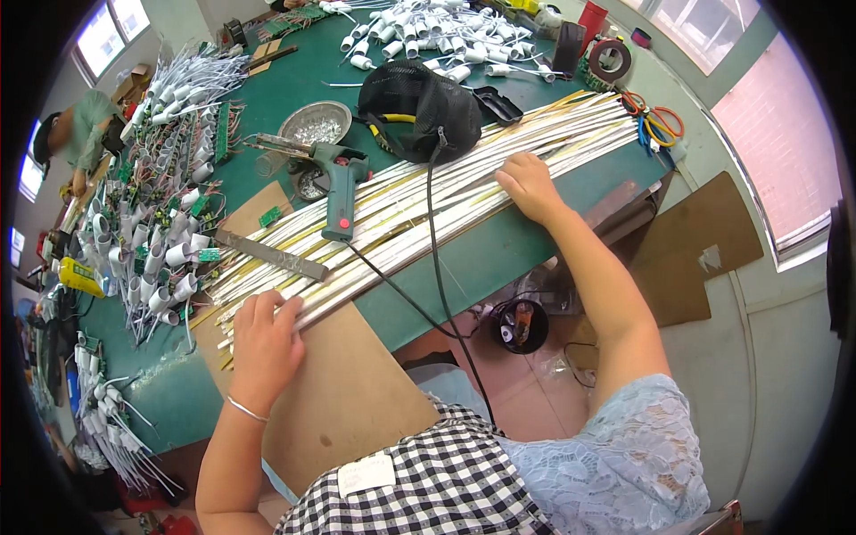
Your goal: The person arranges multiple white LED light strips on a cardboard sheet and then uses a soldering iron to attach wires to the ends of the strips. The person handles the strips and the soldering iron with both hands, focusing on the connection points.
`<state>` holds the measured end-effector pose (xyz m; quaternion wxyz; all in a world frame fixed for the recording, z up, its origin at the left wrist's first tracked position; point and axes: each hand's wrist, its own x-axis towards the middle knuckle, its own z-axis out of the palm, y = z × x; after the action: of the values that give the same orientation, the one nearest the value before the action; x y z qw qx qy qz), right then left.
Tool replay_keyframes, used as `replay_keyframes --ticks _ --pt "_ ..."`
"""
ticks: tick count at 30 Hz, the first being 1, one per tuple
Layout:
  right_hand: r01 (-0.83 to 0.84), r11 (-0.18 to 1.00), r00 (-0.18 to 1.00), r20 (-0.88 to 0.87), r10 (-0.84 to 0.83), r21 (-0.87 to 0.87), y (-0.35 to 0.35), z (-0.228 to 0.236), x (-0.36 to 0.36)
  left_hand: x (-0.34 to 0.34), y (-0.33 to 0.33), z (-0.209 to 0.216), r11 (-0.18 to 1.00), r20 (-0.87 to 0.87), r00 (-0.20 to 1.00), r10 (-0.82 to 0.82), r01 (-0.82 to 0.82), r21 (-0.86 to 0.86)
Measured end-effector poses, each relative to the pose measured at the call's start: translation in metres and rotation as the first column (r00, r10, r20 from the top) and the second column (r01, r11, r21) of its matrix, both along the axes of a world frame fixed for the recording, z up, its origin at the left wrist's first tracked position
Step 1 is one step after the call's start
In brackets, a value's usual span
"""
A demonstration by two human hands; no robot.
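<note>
A long bundle of thin white and yellow strips point(401, 214) lies slantwise across the green table. My left hand point(267, 343) is closed over the near left ends of the strips, its fingers bent around the edge ones. Farther along the same bundle, my right hand point(533, 187) is closed on the front strips, with its fingertips partly hidden. On top of the bundle rest a green glue gun point(341, 201) with a red dot and a flat metal bar point(272, 257). A brown board point(348, 410) sits under my left forearm.
White cylindrical lamp holders with wires point(156, 259) crowd the left side; more point(410, 31) are heaped at the back. A metal bowl point(316, 123), black mesh cap point(419, 107), tape roll point(610, 60) and scissors point(664, 125) surround the bundle. A black cord point(437, 241) crosses it. Another person point(85, 134) is at far left.
</note>
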<state>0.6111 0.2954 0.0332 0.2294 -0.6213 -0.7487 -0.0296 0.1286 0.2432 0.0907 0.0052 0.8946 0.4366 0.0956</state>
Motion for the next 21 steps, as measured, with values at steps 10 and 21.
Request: replay_keyframes --ticks 10,21 --pt "0.053 0.998 0.997 -0.059 -0.056 -0.040 -0.018 0.010 -0.007 -0.004 -0.013 -0.002 0.991 0.130 0.989 -0.070 0.084 -0.105" --pt "0.106 0.992 0.987 0.116 -0.114 0.070 0.002 0.008 -0.019 0.001 -0.009 -0.003 0.998 0.072 0.996 -0.055 0.056 -0.008"
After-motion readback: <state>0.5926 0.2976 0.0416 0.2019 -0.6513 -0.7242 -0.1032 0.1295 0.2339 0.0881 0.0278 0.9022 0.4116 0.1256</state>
